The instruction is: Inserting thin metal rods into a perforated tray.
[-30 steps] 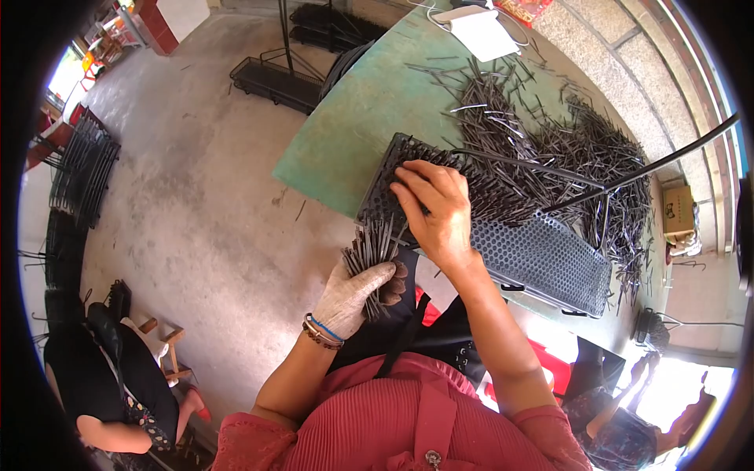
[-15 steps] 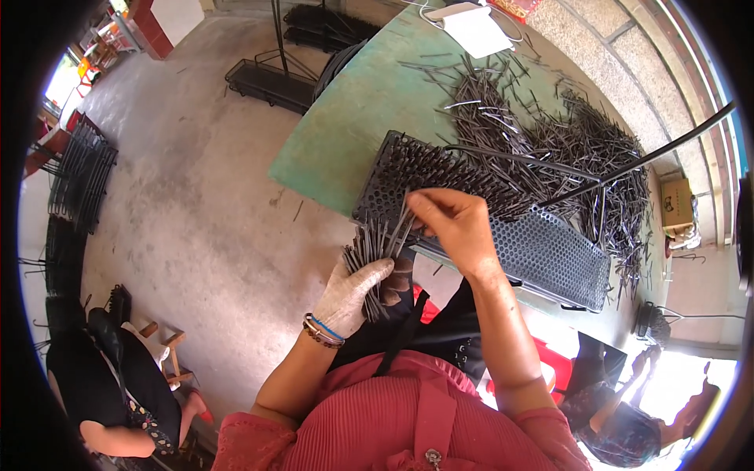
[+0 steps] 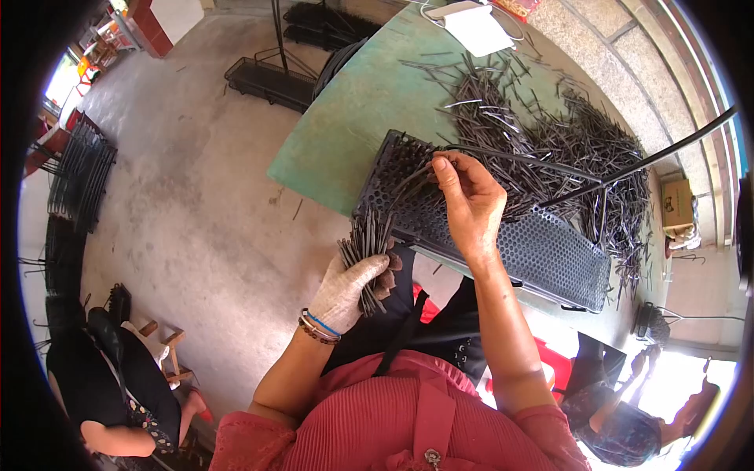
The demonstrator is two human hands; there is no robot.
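Observation:
A bundle of thin dark strips [image 3: 367, 239] stands up from my left hand [image 3: 344, 286], which wears a pale glove with dark fingers and is closed round it. My bare right hand [image 3: 475, 204] is raised over the black perforated tray [image 3: 565, 255], thumb and fingers pinched on a few loose strips [image 3: 412, 185]. Many similar strips [image 3: 405, 151] stand upright in the holes at the tray's far left part, partly behind my right hand. The holes at the right end show bare. Both hands are apart from each other.
Beyond the tray, a big heap of loose strips [image 3: 597, 149] covers the green table [image 3: 338, 133]. A long black rod [image 3: 667, 153] crosses over it. Black wire racks [image 3: 271, 85] stand on the floor at far left. Other people [image 3: 118, 385] sit at lower left and lower right.
My right hand has moved away from the bundle, up and to the right over the tray, with strips in its fingers. My left hand has shifted slightly down and left.

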